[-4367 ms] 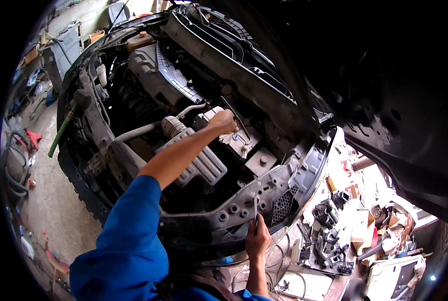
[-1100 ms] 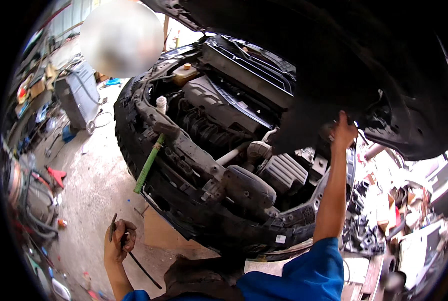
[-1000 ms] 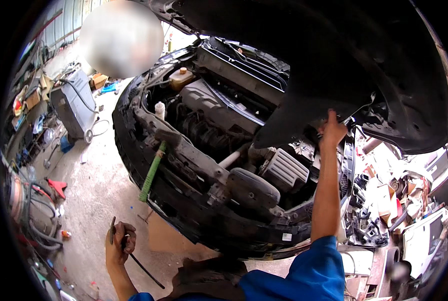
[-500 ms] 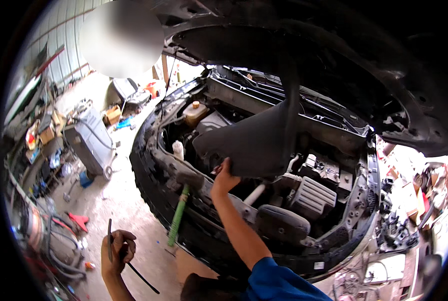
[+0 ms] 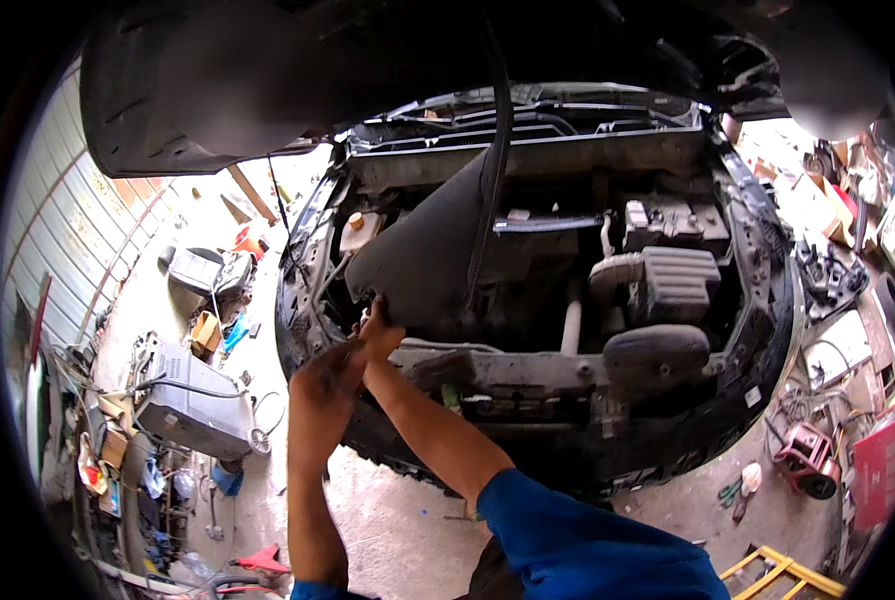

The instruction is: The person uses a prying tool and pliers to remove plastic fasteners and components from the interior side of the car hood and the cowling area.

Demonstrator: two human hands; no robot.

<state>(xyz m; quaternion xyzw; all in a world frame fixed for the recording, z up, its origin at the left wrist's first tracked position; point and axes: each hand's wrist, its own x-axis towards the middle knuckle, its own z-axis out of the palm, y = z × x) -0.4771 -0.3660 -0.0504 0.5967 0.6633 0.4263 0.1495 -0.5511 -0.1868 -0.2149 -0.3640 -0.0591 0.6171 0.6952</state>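
Observation:
A dark, flat panel (image 5: 422,245) slants over the left part of an open car engine bay. Along its right side a black strip (image 5: 499,100) runs up toward the raised hood (image 5: 367,90). My right hand (image 5: 380,332) pinches the panel's lower left corner, thumb pressed against the face. Close beside it, my left hand (image 5: 325,388) reaches toward the same corner, and the two hands overlap in view. The left fingers are blurred and partly hidden, so whether they hold anything does not show.
In the bay sit a ribbed grey box (image 5: 679,280), a battery (image 5: 672,220) and a reservoir with an orange cap (image 5: 359,232). A grey wheeled cabinet (image 5: 195,400) stands to the left. At the right lie a red machine (image 5: 807,460) and a yellow frame (image 5: 782,570).
My left hand has risen from the lower left, where it held a thin black rod, to beside my right hand. The rod is no longer visible. The view has turned and shifted.

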